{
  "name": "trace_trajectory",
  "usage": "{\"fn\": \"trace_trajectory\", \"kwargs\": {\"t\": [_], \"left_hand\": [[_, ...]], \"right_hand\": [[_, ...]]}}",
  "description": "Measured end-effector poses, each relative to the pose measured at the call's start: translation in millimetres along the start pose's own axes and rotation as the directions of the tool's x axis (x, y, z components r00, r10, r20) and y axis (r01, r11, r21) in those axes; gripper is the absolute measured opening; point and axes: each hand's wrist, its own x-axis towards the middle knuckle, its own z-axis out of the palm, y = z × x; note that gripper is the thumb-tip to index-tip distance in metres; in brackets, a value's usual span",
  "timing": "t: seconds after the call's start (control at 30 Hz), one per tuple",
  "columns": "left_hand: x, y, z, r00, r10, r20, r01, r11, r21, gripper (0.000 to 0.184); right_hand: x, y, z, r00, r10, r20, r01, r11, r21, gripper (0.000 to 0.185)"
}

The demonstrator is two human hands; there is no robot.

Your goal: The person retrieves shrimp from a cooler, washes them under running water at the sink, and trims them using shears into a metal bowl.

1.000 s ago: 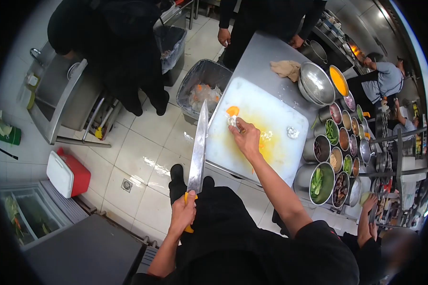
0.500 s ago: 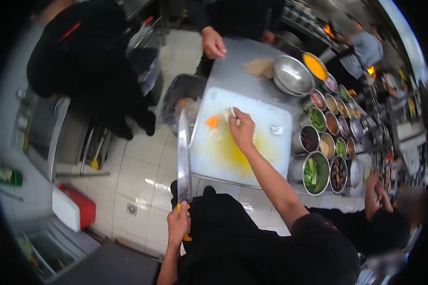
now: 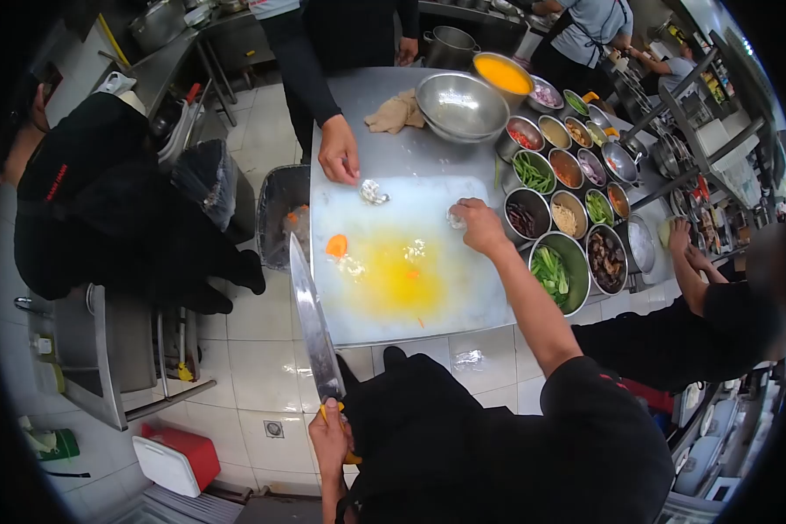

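White tiled floor, small drain; steel sink beside pale wall.

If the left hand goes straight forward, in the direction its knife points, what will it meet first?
The bin seems first: in the picture, the tip of the knife in the left hand already overlaps it. Depth is unclear; the blade could pass above it.

No text legible for sure. Red lettering on co-worker's black shirt, well left of the left hand: too small.
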Motion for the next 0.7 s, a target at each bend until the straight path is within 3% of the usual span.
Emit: {"fn": "trace_trajectory", "kwargs": {"t": [0.07, 0.2, 0.27, 0.43, 0.5, 0.53, 0.57, 0.63, 0.7], "left_hand": [[5.9, -4.0, 1.1, 0.998, 0.038, 0.054, -0.039, 0.999, 0.011, 0.043], [13.1, -1.4, 4.6, 0.991, 0.076, 0.111, -0.079, 0.997, 0.023, 0.043], [12.2, 2.1, 4.0, 0.993, 0.066, 0.102, -0.07, 0.997, 0.032, 0.043], [12.7, -3.9, -5.6, 0.996, 0.038, 0.076, -0.038, 0.999, -0.007, 0.044], [10.5, -6.7, -10.0, 0.998, 0.0, 0.06, 0.002, 1.0, -0.031, 0.044], [9.6, -7.4, -11.2, 0.998, -0.026, 0.063, 0.028, 0.999, -0.037, 0.045], [9.4, -7.9, -12.1, 0.996, -0.05, 0.069, 0.053, 0.998, -0.044, 0.046], [9.5, -9.1, -14.1, 0.994, -0.078, 0.08, 0.082, 0.995, -0.05, 0.047], [9.5, -12.0, -15.7, 0.989, -0.114, 0.094, 0.12, 0.991, -0.058, 0.048]], "right_hand": [[-0.4, 10.4, -7.6, 0.993, -0.015, 0.12, 0.015, 1.0, 0.0, 0.034], [-2.3, 18.1, -16.1, 0.985, -0.131, 0.116, 0.116, 0.985, 0.126, 0.029], [-4.2, 6.6, -27.4, 0.995, -0.019, 0.1, -0.013, 0.95, 0.313, 0.025], [-4.9, -35.3, -42.8, 0.989, 0.024, 0.144, -0.086, 0.891, 0.446, 0.022], [-3.3, -63.6, -48.2, 0.869, -0.016, 0.495, -0.299, 0.78, 0.55, 0.023], [-0.7, -84.3, -53.7, 0.834, -0.196, 0.515, -0.17, 0.797, 0.579, 0.023], [4.2, -96.7, -44.5, 0.831, -0.203, 0.518, -0.167, 0.797, 0.58, 0.023], [15.2, -117.9, -19.8, 0.602, -0.486, 0.634, 0.052, 0.816, 0.576, 0.022], [23.7, -137.9, 16.4, 0.577, -0.525, 0.625, 0.099, 0.805, 0.585, 0.023]]}}
